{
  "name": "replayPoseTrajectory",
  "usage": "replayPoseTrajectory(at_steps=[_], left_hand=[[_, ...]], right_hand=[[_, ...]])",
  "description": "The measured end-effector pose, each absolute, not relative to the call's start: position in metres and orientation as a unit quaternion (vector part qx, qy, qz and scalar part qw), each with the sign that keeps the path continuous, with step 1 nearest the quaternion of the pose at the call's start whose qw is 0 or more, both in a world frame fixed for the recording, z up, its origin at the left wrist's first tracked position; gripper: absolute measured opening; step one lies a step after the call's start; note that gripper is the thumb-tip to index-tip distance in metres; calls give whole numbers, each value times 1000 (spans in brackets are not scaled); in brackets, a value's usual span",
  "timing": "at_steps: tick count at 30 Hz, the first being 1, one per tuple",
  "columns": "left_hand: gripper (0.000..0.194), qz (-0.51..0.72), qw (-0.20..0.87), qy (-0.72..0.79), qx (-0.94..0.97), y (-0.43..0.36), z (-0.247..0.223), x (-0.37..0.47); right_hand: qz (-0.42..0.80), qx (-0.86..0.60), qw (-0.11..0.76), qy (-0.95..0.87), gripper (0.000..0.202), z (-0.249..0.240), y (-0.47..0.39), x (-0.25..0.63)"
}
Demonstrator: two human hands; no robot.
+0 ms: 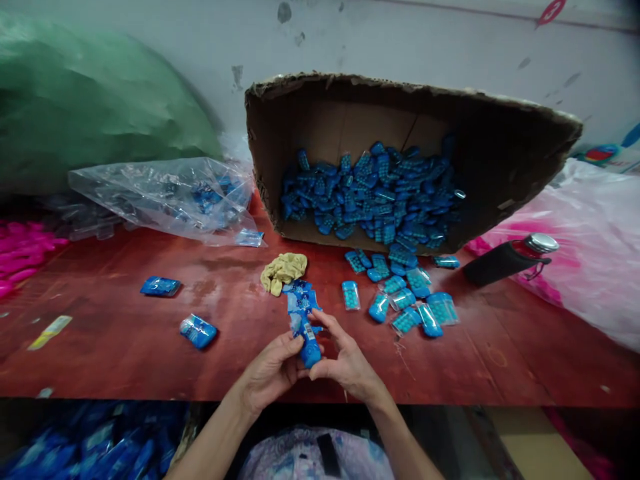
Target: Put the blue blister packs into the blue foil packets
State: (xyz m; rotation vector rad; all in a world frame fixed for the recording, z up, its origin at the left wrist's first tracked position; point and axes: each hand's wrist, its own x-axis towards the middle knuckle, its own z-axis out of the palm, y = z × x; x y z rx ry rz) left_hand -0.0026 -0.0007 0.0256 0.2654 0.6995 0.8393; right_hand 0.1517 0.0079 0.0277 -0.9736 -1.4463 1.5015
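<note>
Left hand (274, 370) and right hand (347, 363), thumbs and fingers closed on opposite sides of a blue pack (311, 353) at the near part of the red tabletop (125, 360); beyond it, a yellow cloth (284, 270); at right, loose bead-filled containers (405, 320) before an open carton (505, 153)

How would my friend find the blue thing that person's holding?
Find the big cardboard box on the red table. Come nearer, past the crumpled yellow bundle, to the blue pack. Unlike the loose packs, it's in the left hand, right hand alongside.
</note>
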Motion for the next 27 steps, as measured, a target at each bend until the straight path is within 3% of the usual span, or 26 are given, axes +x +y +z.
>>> replayPoseTrajectory(at_steps=[6, 12, 20, 23, 27], left_hand=[[22, 396, 861, 285, 143, -3, 23, 1], [17, 486, 799, 340, 101, -9, 23, 14], [19, 485, 773, 392, 119, -12, 30, 16], [16, 464, 778, 405, 126, -9, 35, 14], [18, 437, 814, 363, 123, -7, 36, 8]], right_hand=[[772, -276, 357, -449, 79, 29, 12, 151], [683, -368, 434, -458, 58, 23, 1, 143], [570, -437, 473, -509, 23, 8, -7, 141], [573, -436, 475, -506, 32, 12, -8, 140], [664, -403, 458, -433, 44, 18, -7, 139]])
